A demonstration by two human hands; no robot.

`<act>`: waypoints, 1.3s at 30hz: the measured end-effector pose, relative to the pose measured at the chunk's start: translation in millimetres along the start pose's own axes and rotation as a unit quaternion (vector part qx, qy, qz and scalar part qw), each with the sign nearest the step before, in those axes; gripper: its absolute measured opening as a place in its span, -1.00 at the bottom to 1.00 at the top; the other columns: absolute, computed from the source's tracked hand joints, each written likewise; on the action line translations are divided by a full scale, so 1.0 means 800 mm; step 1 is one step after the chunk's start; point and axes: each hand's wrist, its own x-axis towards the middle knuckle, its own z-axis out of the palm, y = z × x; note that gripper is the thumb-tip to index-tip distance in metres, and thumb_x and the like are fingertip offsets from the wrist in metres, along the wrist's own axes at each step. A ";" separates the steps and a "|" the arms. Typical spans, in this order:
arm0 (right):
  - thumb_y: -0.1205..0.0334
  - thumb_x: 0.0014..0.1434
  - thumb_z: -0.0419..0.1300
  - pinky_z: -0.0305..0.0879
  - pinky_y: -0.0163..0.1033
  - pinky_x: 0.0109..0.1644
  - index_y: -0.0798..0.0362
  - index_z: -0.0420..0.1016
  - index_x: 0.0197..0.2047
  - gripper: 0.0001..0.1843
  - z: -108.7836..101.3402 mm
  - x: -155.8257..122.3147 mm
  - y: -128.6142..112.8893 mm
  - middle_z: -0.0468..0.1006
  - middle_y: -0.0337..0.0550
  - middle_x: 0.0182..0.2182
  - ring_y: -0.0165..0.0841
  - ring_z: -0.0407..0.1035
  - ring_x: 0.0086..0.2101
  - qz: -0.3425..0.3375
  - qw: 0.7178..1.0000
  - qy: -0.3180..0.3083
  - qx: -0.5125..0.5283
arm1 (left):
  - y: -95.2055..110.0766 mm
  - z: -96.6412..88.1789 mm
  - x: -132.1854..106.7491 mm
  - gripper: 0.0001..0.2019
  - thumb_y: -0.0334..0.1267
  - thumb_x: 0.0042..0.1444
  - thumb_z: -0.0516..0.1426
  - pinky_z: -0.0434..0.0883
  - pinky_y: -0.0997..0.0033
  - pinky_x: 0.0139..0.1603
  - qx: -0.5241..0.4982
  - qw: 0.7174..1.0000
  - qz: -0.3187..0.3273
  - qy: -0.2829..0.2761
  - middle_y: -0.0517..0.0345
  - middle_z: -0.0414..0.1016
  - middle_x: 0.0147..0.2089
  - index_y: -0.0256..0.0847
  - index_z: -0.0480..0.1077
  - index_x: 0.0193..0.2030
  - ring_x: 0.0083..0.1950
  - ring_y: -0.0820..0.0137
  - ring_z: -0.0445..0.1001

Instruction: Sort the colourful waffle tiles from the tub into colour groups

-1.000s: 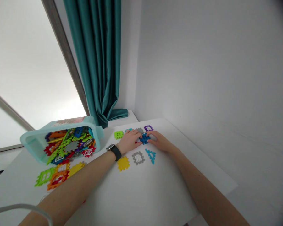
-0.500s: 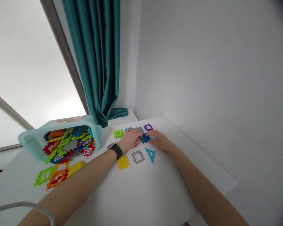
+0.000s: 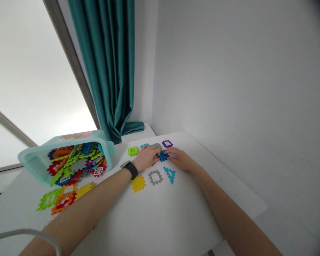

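fingers [image 3: 152, 150] on blue toothed tile [image 3: 163, 155]

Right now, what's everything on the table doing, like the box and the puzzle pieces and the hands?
left hand, fingers on the blue piece, grip unclear.
right hand, fingers on the blue piece, grip unclear.
blue piece, lying flat between both hands.
teal box, tipped on its side, open, pieces spilling out.
yellow piece, lying flat, untouched.
grey piece, lying flat, untouched.
curtain, gathered to one side.
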 end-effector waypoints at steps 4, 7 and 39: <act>0.35 0.12 0.23 0.27 0.06 0.27 -0.07 0.55 -0.02 -0.66 -0.002 0.001 -0.006 0.62 -0.14 -0.03 -0.19 0.46 0.04 0.025 1.000 -0.009 -0.005 | 0.002 0.001 -0.001 -0.88 -0.20 0.23 0.17 0.27 0.17 0.07 0.003 1.000 -0.004 0.000 0.07 0.52 -0.04 -0.11 0.39 -0.12 0.08 0.15 0.43; 0.36 0.10 0.24 0.27 0.05 0.25 -0.07 0.55 -0.03 -0.65 -0.002 0.001 -0.009 0.62 -0.15 -0.04 -0.18 0.45 0.03 0.035 0.999 -0.011 -0.017 | 0.005 0.000 -0.001 -0.86 -0.18 0.22 0.17 0.26 0.15 0.07 0.008 1.000 -0.009 -0.001 0.05 0.53 -0.04 -0.11 0.38 -0.12 0.07 0.12 0.43; 0.40 0.06 0.26 0.28 0.03 0.23 0.02 0.37 0.09 -0.50 0.004 0.000 -0.011 0.55 0.00 0.03 -0.16 0.43 0.07 0.042 0.999 -0.001 -0.008 | 0.014 0.002 0.001 -0.80 -0.18 0.18 0.16 0.26 0.12 0.05 0.018 0.999 -0.050 0.008 -0.01 0.54 -0.04 -0.14 0.27 -0.11 0.05 0.09 0.45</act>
